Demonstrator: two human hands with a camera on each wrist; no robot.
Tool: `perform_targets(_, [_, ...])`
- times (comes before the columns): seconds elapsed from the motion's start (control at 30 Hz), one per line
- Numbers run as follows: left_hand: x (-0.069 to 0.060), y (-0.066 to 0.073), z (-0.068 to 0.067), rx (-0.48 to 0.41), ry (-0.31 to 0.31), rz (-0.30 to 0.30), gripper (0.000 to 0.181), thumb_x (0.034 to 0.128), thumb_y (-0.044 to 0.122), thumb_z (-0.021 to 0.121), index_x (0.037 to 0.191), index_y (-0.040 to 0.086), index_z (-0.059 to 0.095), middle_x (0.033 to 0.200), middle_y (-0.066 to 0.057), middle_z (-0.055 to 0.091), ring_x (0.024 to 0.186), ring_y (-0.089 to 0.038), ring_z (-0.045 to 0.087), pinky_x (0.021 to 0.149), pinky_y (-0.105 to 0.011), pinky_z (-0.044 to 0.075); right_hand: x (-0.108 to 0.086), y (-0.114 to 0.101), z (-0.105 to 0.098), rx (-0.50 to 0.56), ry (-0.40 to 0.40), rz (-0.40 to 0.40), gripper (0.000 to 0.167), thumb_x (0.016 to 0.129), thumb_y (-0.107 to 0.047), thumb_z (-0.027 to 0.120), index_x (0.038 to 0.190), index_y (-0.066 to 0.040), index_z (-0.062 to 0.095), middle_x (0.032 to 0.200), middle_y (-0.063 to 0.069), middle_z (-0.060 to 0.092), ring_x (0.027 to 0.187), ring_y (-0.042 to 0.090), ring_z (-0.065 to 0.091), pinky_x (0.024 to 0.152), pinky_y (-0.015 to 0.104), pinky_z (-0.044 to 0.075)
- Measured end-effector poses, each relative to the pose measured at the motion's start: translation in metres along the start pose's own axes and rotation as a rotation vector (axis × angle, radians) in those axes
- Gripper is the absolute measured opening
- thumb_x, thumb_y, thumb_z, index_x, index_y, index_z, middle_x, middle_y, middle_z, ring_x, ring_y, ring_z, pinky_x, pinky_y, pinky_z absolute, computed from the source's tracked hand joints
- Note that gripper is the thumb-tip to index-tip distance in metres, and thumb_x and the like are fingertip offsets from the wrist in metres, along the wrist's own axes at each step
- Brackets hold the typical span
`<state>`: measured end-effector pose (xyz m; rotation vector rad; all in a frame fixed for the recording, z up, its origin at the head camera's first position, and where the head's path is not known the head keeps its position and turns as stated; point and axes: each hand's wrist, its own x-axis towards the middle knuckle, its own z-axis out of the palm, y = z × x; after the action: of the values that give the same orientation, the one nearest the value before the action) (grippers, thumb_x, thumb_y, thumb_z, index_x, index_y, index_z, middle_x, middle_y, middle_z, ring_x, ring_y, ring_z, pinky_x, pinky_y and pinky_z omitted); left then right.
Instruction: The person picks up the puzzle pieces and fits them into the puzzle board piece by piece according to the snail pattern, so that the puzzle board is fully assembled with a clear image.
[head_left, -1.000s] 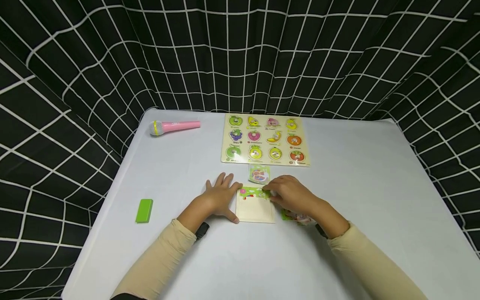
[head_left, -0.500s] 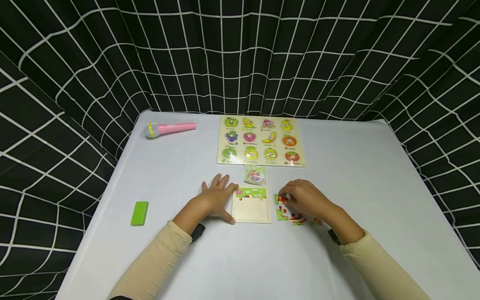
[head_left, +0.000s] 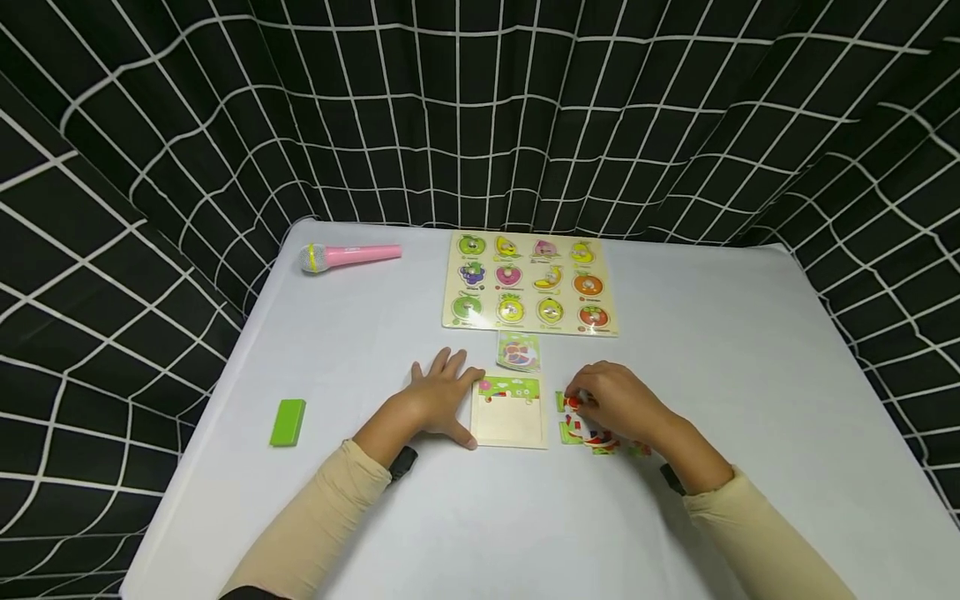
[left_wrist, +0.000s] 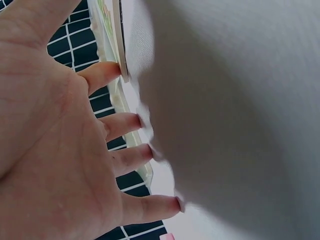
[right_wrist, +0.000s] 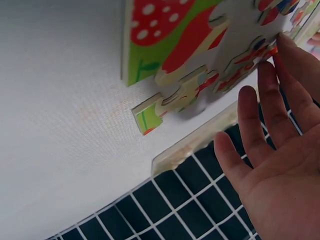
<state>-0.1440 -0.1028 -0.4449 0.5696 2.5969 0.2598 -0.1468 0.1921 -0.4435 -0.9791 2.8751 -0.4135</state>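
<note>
A square wooden puzzle tray (head_left: pixel 510 427) lies flat on the table, with green picture pieces (head_left: pixel 513 387) along its top edge. My left hand (head_left: pixel 437 402) is spread on the table beside it, index finger and thumb touching its left side; in the left wrist view the fingers (left_wrist: pixel 131 161) are straight. To the tray's right, my right hand (head_left: pixel 615 400) hovers over loose jigsaw pieces (head_left: pixel 573 429) and pinches a red-marked jigsaw piece (right_wrist: pixel 272 52) between thumb and index finger. The hand hides part of the loose pieces in the head view.
A small picture card (head_left: pixel 518 351) lies above the tray, just below a fruit puzzle board (head_left: pixel 531 283). A pink toy microphone (head_left: pixel 351 257) lies at the back left, and a green block (head_left: pixel 288 422) is at the left. Gridded black curtain (head_left: pixel 480 108) surrounds the table.
My right hand has gone from the tray's upper right corner to the loose pieces at the right, where it now pinches a jigsaw piece. The left hand has stayed by the tray.
</note>
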Motion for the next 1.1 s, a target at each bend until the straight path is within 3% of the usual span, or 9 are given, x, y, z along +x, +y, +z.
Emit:
perform_targets(0.27, [0.0,0.002,-0.003,-0.007,0.0,0.002,0.111,0.0621,0.057,0.085,0.152,0.023,0.029,0.162,-0.016,0.009,0.149,-0.04,0.001,0.107,-0.073,0.015,0.01,-0.005,-0.004,0.039,0.012,-0.023,0.025,0.074,-0.008,0.083,0.097,-0.011,0.074,0.096,-0.004,0.071,0.097,0.019,0.063,0.091,0.043,0.049])
perform_targets(0.47, [0.0,0.002,-0.003,0.003,-0.007,-0.007,0.111,0.0627,0.059,0.084,0.152,0.024,0.029,0.162,-0.015,0.009,0.149,-0.039,0.001,0.108,-0.072,0.016,0.029,-0.036,-0.001,0.03,0.009,-0.147,0.027,0.075,-0.012,0.084,0.1,-0.012,0.074,0.098,-0.003,0.07,0.097,0.017,0.063,0.09,0.041,0.048])
perform_targets(0.73, [0.0,-0.001,-0.001,0.025,-0.004,0.0,0.111,0.0627,0.062,0.082,0.152,0.024,0.028,0.162,-0.016,0.01,0.149,-0.039,0.003,0.107,-0.072,0.018,0.051,-0.067,0.015,-0.011,0.007,-0.214,0.029,0.077,-0.012,0.082,0.104,-0.014,0.074,0.101,-0.002,0.07,0.103,0.02,0.062,0.099,0.045,0.044])
perform_targets(1.1, [0.002,-0.003,0.001,0.029,-0.022,-0.006,0.112,0.063,0.064,0.08,0.153,0.025,0.026,0.163,-0.014,0.008,0.149,-0.038,0.001,0.108,-0.071,0.017,0.054,-0.075,0.026,-0.047,0.01,-0.201,0.029,0.079,-0.011,0.079,0.107,-0.014,0.074,0.107,0.002,0.069,0.109,0.024,0.061,0.1,0.048,0.043])
